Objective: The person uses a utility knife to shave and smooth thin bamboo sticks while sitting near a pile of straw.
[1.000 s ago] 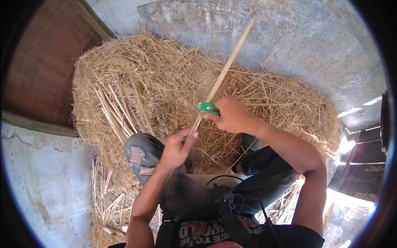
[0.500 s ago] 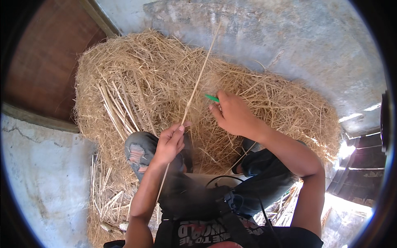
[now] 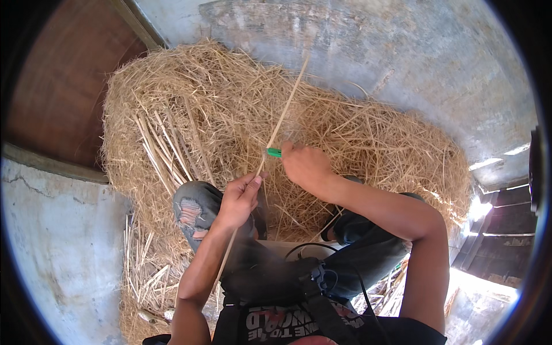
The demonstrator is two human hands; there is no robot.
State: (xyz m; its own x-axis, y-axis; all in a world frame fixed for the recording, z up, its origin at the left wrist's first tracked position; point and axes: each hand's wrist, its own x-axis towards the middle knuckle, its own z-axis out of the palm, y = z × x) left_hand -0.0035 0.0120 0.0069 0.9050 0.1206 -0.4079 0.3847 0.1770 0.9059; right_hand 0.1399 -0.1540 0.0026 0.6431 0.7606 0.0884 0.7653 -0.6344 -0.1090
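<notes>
Seen from above, a person with bent, spread knees held a long, thin, pale strip (image 3: pixel 286 112), which looked like split bamboo or cane, slanting from near the lap up toward a weathered grey-blue wall (image 3: pixel 345 40). The left hand (image 3: pixel 238 200) was closed around the strip partway along, thumb laid against it, in front of the left knee (image 3: pixel 195 213) in torn dark jeans; the strip's lower end ran down beside the left forearm. The right hand (image 3: pixel 306 167) was curled into a fist around a green cutter (image 3: pixel 275 153), of which only the front end poked out toward the strip, just above the left hand. The blade was too small to make out, so whether it touched the strip could not be told. Behind both hands spread a big heap of straw-coloured shavings (image 3: pixel 190 86), with a loose bundle of pale sticks (image 3: pixel 164 150) lying on its left part. The likeliest trouble was a cut to the left thumb or fingers, should the blade skid off the strip, because they gripped so near it. The strip's long upper part had no support and could bend or twist under pressure, letting the edge dig too deep and snap it. A loose left grip could also let it slide, its lower end scraping the forearm.
</notes>
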